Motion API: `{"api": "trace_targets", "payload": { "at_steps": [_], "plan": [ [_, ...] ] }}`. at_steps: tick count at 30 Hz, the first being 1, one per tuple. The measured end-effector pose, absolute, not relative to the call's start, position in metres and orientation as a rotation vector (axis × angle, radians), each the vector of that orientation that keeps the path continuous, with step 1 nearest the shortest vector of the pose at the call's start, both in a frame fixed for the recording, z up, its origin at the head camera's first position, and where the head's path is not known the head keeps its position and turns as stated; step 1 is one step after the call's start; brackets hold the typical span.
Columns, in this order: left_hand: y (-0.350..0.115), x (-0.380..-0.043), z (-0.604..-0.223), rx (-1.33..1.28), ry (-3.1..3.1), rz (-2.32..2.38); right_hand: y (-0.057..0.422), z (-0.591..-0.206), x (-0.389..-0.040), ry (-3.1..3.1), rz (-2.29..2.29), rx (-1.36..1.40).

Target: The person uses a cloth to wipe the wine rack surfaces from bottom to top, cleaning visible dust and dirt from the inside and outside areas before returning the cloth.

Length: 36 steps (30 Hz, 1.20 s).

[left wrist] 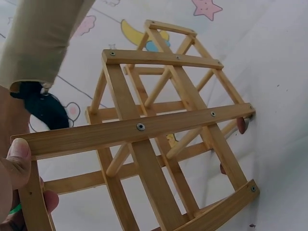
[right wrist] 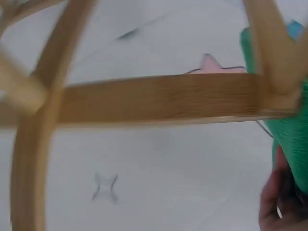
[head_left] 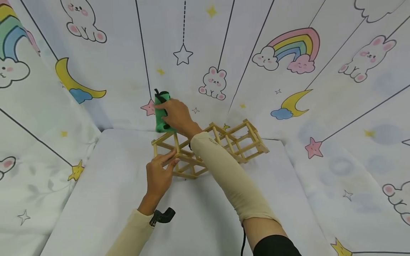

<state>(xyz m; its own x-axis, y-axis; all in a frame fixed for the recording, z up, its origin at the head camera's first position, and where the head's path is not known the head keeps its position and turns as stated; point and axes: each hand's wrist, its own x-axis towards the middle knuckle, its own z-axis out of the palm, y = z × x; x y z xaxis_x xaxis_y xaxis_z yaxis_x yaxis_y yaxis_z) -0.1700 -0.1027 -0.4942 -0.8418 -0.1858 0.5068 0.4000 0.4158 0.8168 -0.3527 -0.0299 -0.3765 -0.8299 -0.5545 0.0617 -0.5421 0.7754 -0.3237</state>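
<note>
A slatted folding wooden rack stands in a zigzag across the white surface. My left hand pinches its near left corner; in the left wrist view the thumb presses on the end of a bar. Beyond the rack's left end, my right hand grips a green, fabric-looking piece with black patches, a dark strip sticking up from its top. The right wrist view shows the ribbed green piece at the right edge, partly behind a wooden post. Exactly what the green piece is, I cannot tell.
The white tabletop runs up to a cloth backdrop printed with bunnies, stars, moons and rainbows. My right forearm sleeve crosses over the middle of the rack. A black wrist camera sits on my left wrist.
</note>
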Motion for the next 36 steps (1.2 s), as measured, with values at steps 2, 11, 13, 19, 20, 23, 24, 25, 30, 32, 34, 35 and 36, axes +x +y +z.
{"api": "trace_targets", "payload": {
  "at_steps": [2, 11, 13, 19, 20, 23, 24, 25, 30, 32, 34, 35, 36],
  "plan": [
    [-0.101, -0.169, -0.495, -0.192, -2.148, -1.442, -0.032, -0.375, -0.354, 2.900, -0.569, -0.900],
    [-0.099, -0.167, -0.495, -0.191, -2.126, -1.476, -0.043, -0.383, -0.353, 2.847, -0.238, -1.109],
    [-0.099, -0.167, -0.495, -0.186, -2.137, -1.477, -0.047, -0.384, -0.354, 2.858, -0.312, -1.070],
    [-0.100, -0.169, -0.494, -0.182, -2.128, -1.483, -0.054, -0.381, -0.356, 2.706, -0.350, -1.075],
    [-0.100, -0.169, -0.495, -0.188, -2.135, -1.478, -0.054, -0.379, -0.357, 2.780, -0.314, -1.093],
    [-0.105, -0.168, -0.494, -0.196, -2.178, -1.463, -0.047, -0.374, -0.355, 3.000, -0.352, -1.023],
    [-0.108, -0.168, -0.495, -0.195, -2.186, -1.446, -0.043, -0.372, -0.352, 3.034, -0.431, -0.985],
    [-0.113, -0.167, -0.495, -0.185, -2.185, -1.435, -0.039, -0.370, -0.349, 3.037, -0.558, -0.936],
    [-0.159, -0.175, -0.489, -0.058, -2.126, -1.373, 0.000, -0.365, -0.315, 2.850, -1.270, -0.588],
    [-0.180, -0.189, -0.480, -0.031, -2.143, -1.342, 0.018, -0.365, -0.302, 2.813, -1.367, -0.463],
    [-0.197, -0.208, -0.467, -0.061, -2.210, -1.289, 0.031, -0.369, -0.293, 2.782, -1.344, -0.392],
    [-0.203, -0.219, -0.460, -0.102, -2.257, -1.272, 0.036, -0.371, -0.290, 2.749, -1.317, -0.380],
    [-0.206, -0.231, -0.455, -0.157, -2.310, -1.261, 0.041, -0.373, -0.287, 2.714, -1.284, -0.379]
  ]
}}
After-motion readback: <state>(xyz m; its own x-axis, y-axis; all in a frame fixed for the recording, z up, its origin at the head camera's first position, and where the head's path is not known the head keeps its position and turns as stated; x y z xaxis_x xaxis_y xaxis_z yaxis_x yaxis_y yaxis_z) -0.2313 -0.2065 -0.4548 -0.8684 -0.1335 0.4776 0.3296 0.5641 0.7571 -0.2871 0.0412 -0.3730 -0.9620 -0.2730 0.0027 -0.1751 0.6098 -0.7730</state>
